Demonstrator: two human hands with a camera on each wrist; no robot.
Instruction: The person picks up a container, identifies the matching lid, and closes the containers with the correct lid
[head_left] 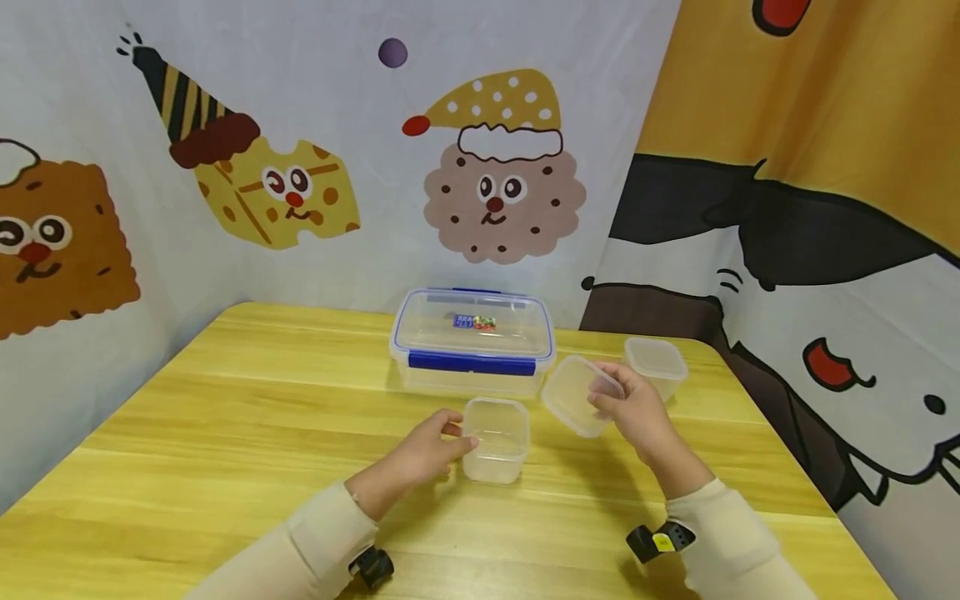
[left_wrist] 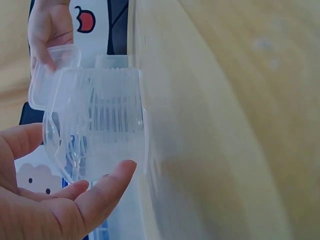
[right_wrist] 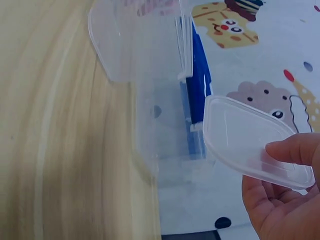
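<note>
In the head view, a clear square plastic container [head_left: 496,450] without a lid stands upright on the table. My left hand [head_left: 423,454] is at its left side, thumb tip at the near corner and forefinger by the rim. The left wrist view shows those fingers spread along the container wall [left_wrist: 115,110], not wrapped round it. My right hand [head_left: 637,408] pinches a translucent square lid [head_left: 573,396] by its right edge, thumb on top and fingers beneath. The lid is tilted and raised, right of the container; in the right wrist view the lid [right_wrist: 245,135] shows whole.
Behind the container sits a large clear storage box [head_left: 472,379] with a blue-clipped lid. A second small lidded container [head_left: 656,367] stands at the right, partly behind my right hand. The wooden table [head_left: 247,433] meets a cartoon-printed curtain [head_left: 360,275] at its back edge.
</note>
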